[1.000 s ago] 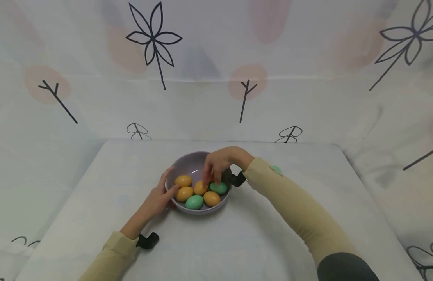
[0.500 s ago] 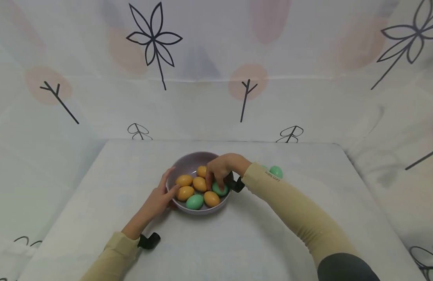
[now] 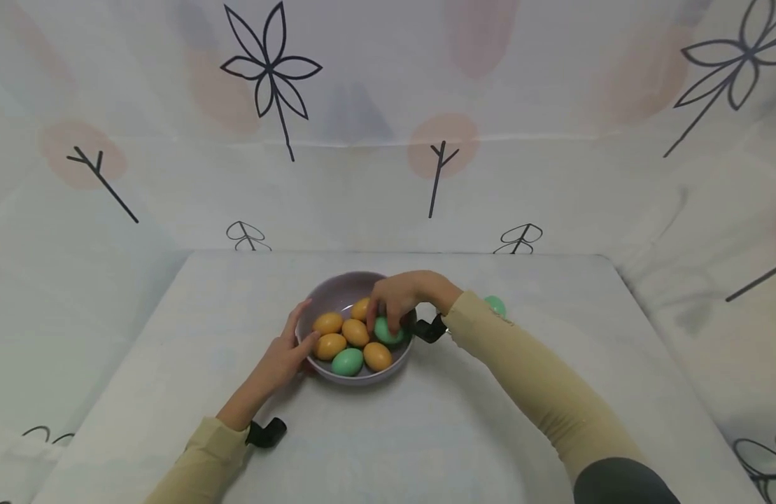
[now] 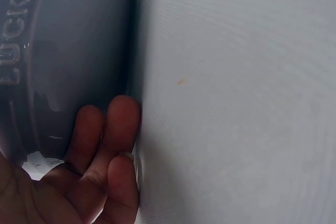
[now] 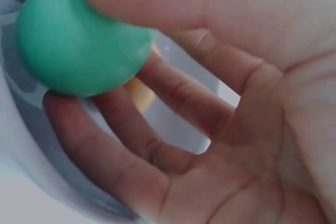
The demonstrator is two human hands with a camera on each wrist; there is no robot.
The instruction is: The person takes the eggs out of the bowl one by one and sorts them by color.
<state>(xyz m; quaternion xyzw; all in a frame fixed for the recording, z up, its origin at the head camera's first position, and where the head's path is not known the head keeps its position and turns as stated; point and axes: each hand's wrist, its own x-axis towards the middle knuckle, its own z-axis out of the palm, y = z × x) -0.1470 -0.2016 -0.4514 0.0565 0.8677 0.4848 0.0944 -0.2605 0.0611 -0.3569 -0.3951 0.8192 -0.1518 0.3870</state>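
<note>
A purple-grey bowl (image 3: pixel 361 380) with raised lettering on its outer wall stands on the table. In it lie several orange-yellow eggs (image 3: pixel 378 357) and a green egg (image 3: pixel 347 362) near the front. My left hand (image 3: pixel 288 357) holds the bowl's left side, its thumb over the rim; in the left wrist view its fingers (image 4: pixel 122 124) lie against the outer wall, low by the table. Over the bowl's right part, my right hand (image 3: pixel 400 297) pinches another green egg (image 5: pixel 79 40) between thumb and fingertips. That hand partly covers the eggs at the back.
Beyond the right sleeve, a green egg (image 3: pixel 495 305) lies on the white-covered table (image 3: pixel 388 448), partly hidden by the forearm. A patterned cloth (image 3: pixel 362 196) stands up behind the table's far edge and along both sides.
My right hand has shifted a little and now pinches the green egg, which has moved slightly up and back. A yellow egg at the back has come into sight. My left hand stays put.
</note>
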